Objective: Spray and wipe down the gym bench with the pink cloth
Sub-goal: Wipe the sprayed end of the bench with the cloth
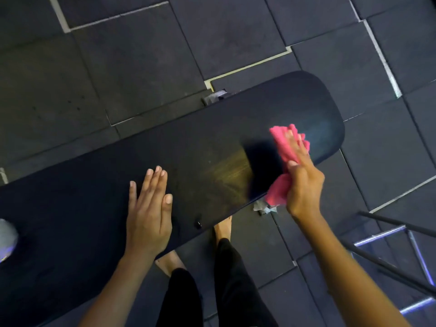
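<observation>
Head view: the right grip (pixel 304 182) grasps the pink cloth (pixel 279 143), thumb hooked round it and fingers flat on top, pressing it on the counter (pixel 212 128) near its rounded right end. The left grip (pixel 148 208) is released, lying flat by the counter's near edge. Wiping seems under way; the next move likely calls for strokes toward the left end.
</observation>
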`<action>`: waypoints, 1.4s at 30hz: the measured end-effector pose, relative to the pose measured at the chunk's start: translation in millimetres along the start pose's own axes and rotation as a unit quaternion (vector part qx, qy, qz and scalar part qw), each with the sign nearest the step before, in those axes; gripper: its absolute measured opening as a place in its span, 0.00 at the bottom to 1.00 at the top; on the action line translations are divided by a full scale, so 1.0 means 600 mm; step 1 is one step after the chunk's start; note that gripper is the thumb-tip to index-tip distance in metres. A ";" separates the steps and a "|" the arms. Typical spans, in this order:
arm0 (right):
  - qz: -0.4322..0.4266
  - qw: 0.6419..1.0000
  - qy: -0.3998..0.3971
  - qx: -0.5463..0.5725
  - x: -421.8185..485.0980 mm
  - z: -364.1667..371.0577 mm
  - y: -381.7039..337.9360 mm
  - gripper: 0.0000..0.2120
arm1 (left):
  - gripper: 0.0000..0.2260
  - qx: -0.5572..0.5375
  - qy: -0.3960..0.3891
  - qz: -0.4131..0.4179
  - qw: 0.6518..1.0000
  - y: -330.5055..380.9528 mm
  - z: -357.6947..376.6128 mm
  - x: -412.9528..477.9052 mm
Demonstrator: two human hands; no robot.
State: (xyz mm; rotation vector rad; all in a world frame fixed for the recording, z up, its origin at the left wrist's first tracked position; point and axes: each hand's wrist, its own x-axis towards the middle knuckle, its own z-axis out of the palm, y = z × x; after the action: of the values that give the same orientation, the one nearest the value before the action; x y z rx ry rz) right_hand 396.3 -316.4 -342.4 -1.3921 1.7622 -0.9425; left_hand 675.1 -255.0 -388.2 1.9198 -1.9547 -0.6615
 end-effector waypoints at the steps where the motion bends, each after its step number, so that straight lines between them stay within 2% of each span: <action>1: -0.052 0.990 -0.063 -0.119 0.011 0.003 0.036 0.27 | 0.23 0.004 0.000 -0.001 1.000 -0.002 0.004 -0.001; 2: -0.101 0.964 -0.102 -0.222 0.021 0.011 0.064 0.26 | 0.23 0.007 0.000 -0.003 1.000 -0.002 0.006 -0.002; 4: -0.149 0.920 -0.101 -0.348 0.029 0.031 0.092 0.26 | 0.23 0.011 -0.002 -0.004 1.000 -0.004 0.009 -0.003; 7: -0.120 0.915 -0.035 -0.384 0.019 0.056 0.099 0.27 | 0.23 0.025 -0.010 0.006 1.000 -0.011 0.009 -0.005; 10: -0.023 0.939 0.050 -0.338 0.012 0.082 0.089 0.30 | 0.22 0.034 -0.008 0.011 0.999 -0.025 0.007 -0.009; 13: 0.019 0.951 0.070 -0.300 -0.003 0.116 0.059 0.30 | 0.22 0.039 0.004 -0.007 0.999 -0.035 0.002 -0.015; 18: -0.045 0.965 -0.025 -0.256 -0.103 0.196 0.007 0.29 | 0.22 0.033 0.000 -0.012 0.999 -0.049 -0.010 -0.024; 23: -0.089 0.959 -0.134 -0.231 -0.187 0.258 -0.038 0.29 | 0.22 0.043 -0.020 0.018 0.999 -0.070 -0.018 -0.026; 25: -0.086 0.965 -0.169 -0.181 -0.198 0.266 -0.056 0.28 | 0.22 0.044 -0.022 0.025 0.998 -0.075 -0.022 -0.025; 27: -0.039 0.980 -0.184 -0.068 -0.187 0.260 -0.084 0.25 | 0.22 0.049 -0.022 0.019 0.998 -0.080 -0.028 -0.027; 29: 0.054 0.988 -0.130 0.062 -0.160 0.239 -0.112 0.23 | 0.22 0.052 -0.019 0.000 0.998 -0.087 -0.034 -0.032; 31: 0.138 0.984 0.002 0.113 -0.123 0.207 -0.128 0.19 | 0.22 0.053 -0.015 -0.018 0.998 -0.096 -0.039 -0.038; 33: 0.148 0.980 0.101 0.083 -0.087 0.177 -0.125 0.22 | 0.22 0.057 -0.016 -0.023 0.998 -0.104 -0.041 -0.042; 34: 0.129 0.984 0.111 0.052 -0.069 0.167 -0.117 0.25 | 0.22 0.059 -0.017 -0.021 0.998 -0.106 -0.041 -0.043; 36: 0.065 0.994 0.048 -0.080 -0.030 0.169 -0.083 0.29 | 0.22 0.062 -0.014 -0.018 0.998 -0.109 -0.040 -0.043; 38: 0.044 0.966 -0.017 -0.253 0.000 0.195 -0.038 0.35 | 0.22 0.062 -0.007 -0.019 0.998 -0.109 -0.039 -0.043; 39: 0.053 0.949 -0.025 -0.311 0.009 0.210 -0.021 0.37 | 0.22 0.062 -0.004 -0.019 0.998 -0.109 -0.039 -0.044; 42: 0.050 0.926 -0.018 -0.373 0.021 0.232 -0.007 0.38 | 0.22 0.070 0.010 -0.019 0.997 -0.108 -0.035 -0.044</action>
State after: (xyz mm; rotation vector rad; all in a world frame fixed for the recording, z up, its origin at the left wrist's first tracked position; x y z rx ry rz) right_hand 515.6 -346.4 -409.2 -1.7176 2.2550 -0.1620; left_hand 742.4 -230.2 -402.8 2.0418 -2.0057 -0.5262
